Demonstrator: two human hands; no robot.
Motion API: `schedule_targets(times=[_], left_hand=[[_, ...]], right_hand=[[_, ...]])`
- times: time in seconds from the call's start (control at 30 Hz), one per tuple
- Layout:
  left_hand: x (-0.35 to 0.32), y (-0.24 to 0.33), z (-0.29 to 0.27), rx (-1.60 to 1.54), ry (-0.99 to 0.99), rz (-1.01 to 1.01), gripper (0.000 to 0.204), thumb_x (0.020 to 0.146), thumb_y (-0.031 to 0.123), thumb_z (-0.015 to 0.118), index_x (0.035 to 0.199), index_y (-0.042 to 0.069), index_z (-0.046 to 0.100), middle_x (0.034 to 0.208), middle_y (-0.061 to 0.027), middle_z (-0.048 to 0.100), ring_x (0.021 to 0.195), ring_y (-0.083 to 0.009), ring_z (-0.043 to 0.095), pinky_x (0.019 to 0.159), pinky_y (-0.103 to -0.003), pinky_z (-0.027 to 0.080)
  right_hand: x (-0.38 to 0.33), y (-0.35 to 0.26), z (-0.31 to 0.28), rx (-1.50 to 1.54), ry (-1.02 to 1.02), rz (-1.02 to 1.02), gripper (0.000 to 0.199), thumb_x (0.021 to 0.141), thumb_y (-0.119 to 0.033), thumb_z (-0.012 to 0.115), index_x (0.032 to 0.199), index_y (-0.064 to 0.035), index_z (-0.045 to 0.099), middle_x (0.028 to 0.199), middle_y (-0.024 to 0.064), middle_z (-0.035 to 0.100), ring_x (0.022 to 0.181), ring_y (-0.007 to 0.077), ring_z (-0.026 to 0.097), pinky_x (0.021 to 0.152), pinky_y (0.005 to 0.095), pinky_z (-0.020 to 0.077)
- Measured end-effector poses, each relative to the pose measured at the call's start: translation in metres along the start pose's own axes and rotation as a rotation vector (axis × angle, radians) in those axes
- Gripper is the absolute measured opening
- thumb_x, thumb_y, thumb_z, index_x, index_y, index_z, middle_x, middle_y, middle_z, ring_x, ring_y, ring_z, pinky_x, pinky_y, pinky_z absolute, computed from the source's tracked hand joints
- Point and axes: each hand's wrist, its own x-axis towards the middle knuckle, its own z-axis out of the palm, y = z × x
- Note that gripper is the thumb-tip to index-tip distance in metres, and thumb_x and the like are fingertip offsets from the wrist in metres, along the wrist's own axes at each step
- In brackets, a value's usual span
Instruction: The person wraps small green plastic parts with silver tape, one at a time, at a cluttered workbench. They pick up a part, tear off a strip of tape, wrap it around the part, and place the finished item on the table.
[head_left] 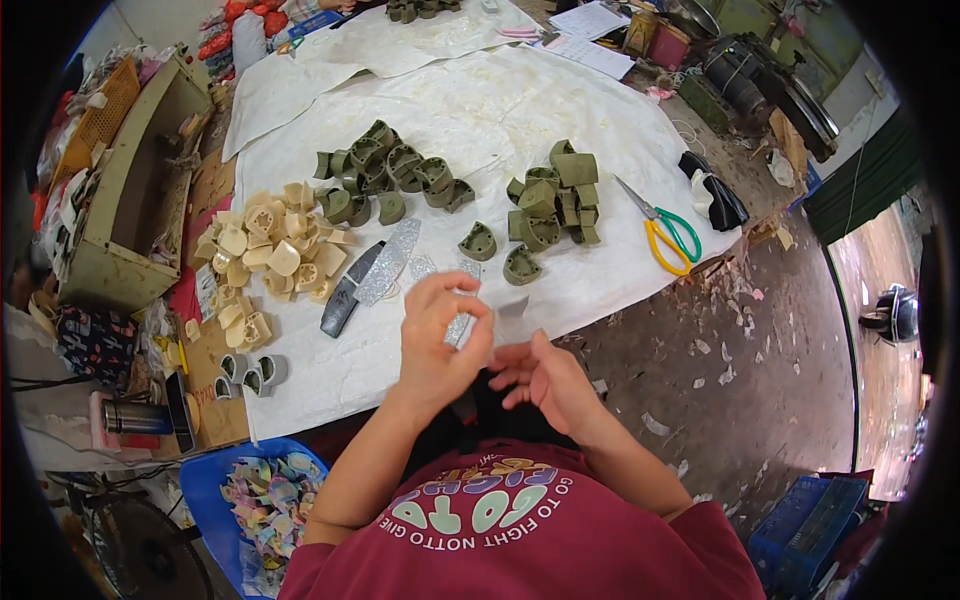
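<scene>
A white-covered surface [460, 90] bears two clusters of olive parts [575, 170] and, leftward, a cream heap [285, 258]. Left hand [440, 350] curled, grip unclear; right hand [558, 385] half-open. Scissors [685, 240] lie right; the left hand partly hides a glittery silver piece [459, 328].

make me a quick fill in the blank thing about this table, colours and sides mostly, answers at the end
The scissors have one green handle and one ____ handle. The pile of cream pieces lies to the ____ of the long glittery strip. The tub holding multicoloured pieces is ____ in colour. Of the left hand and the right hand, the one nearer the scissors is the ____.

Missing words: yellow; left; blue; right
</scene>
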Motion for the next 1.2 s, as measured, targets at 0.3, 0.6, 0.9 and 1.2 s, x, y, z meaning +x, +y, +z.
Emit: schedule_targets(times=[0.3,0.6,0.9,1.2], left_hand=[[-0.004,0.021,-0.005,-0.191,-0.151,-0.126,0.01,0.075,-0.002,0.065,0.081,0.004,0.059,0.094,-0.0102,0.062,0.087,-0.0205,0.06,0.08,-0.03,0.045],[-0.018,0.038,0.009,-0.3,-0.258,0.006,0.012,0.073,-0.003,0.066,0.081,0.004,0.06,0.095,-0.0117,0.062,0.087,-0.0222,0.061,0.077,-0.031,0.048],[0.0,-0.018,0.052,-0.158,-0.125,-0.315,0.023,0.074,0.01,0.072,0.093,0.003,0.06,0.093,-0.0091,0.058,0.093,-0.0245,0.057,0.086,-0.035,0.041],[0.018,-0.045,0.082,0.314,-0.019,-0.029,0.036,0.073,0.023,0.077,0.101,0.004,0.063,0.102,-0.0101,0.058,0.097,-0.0277,0.054,0.086,-0.042,0.039]], right_hand=[[-0.007,-0.026,-0.008,-0.803,0.142,-0.911,0.029,0.087,-0.019,0.068,0.11,-0.0038,0.061,0.095,0.0046,0.061,0.08,0.0149,0.057,0.068,0.0267,0.0452],[0.003,-0.001,-0.005,0.276,-0.006,-0.248,0.041,0.098,-0.04,0.047,0.12,-0.0067,0.057,0.108,0.0076,0.064,0.101,0.0205,0.06,0.088,0.0404,0.0491],[0.014,-0.041,-0.063,0.362,-0.122,-0.454,0.021,0.089,-0.012,0.061,0.107,-0.0017,0.059,0.098,0.009,0.065,0.09,0.0205,0.064,0.078,0.0382,0.0536],[-0.018,-0.055,-0.056,-0.027,0.03,-0.516,0.023,0.085,-0.002,0.063,0.108,0.0024,0.061,0.101,0.0121,0.066,0.092,0.0197,0.064,0.081,0.0387,0.054]])
